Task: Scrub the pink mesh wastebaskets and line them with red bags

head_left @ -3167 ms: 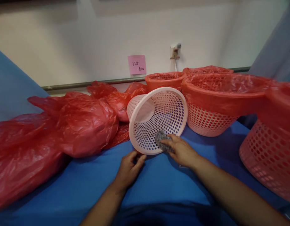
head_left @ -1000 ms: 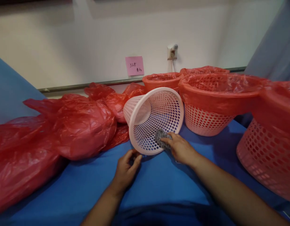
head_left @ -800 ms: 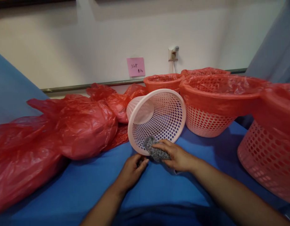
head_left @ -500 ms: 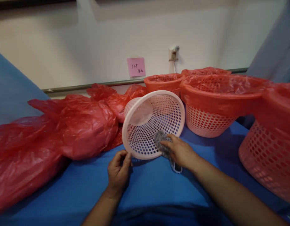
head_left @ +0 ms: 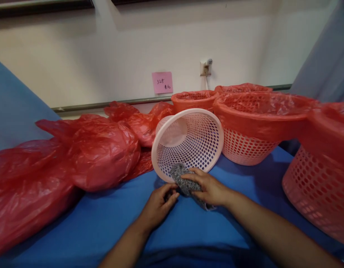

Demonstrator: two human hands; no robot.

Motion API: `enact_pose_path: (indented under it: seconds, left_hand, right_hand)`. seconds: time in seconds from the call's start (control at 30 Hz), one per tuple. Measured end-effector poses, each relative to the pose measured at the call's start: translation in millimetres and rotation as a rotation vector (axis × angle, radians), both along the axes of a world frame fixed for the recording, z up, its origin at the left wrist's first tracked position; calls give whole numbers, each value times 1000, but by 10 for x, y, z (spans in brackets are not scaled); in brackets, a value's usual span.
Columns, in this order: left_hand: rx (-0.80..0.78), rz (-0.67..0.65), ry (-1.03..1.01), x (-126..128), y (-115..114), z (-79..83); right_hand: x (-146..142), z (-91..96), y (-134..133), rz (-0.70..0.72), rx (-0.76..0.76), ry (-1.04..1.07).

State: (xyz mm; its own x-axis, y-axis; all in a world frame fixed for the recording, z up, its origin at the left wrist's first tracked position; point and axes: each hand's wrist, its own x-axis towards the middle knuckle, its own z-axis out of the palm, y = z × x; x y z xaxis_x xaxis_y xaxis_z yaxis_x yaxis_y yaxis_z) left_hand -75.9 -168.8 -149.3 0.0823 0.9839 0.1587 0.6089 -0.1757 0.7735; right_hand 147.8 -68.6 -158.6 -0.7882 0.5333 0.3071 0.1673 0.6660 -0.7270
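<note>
A white plastic basket (head_left: 220, 137) full of small holes lies tipped on its side on the blue tablecloth, its mouth towards me. My right hand (head_left: 207, 188) is closed on a crumpled grey cloth (head_left: 179, 173), which rests against the basket's lower rim. At the bottom of that rim, just left of the cloth, my left hand (head_left: 160, 204) has its fingers curled and pinched on the edge. Part of the lower rim is hidden behind the cloth and fingers.
Filled red plastic bags (head_left: 104, 152) lie along the left. To the right and behind stand several baskets lined with red bags, a large one (head_left: 244, 145) among them. A pink note (head_left: 162, 82) and a socket (head_left: 205, 69) are on the wall.
The grey cloth has moved left and towards me, from inside the basket to its rim. My left hand has shifted right along the rim. The basket has turned and moved slightly right.
</note>
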Motion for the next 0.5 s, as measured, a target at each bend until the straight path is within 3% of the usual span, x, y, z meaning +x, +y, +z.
enact_pose_path:
  seconds: [0.13,0.33,0.5]
  left_hand:
    - [15,109,76,-59,11,-29]
    - [19,282,146,-126,27,-46]
    - [-18,223,-72,-107,53,-72]
  right_hand:
    - [-62,8,-68,50,-37,24]
    - [-46,-22,-17,-68,-32,-39]
    - [-70,-26,-71,-125,20,-97]
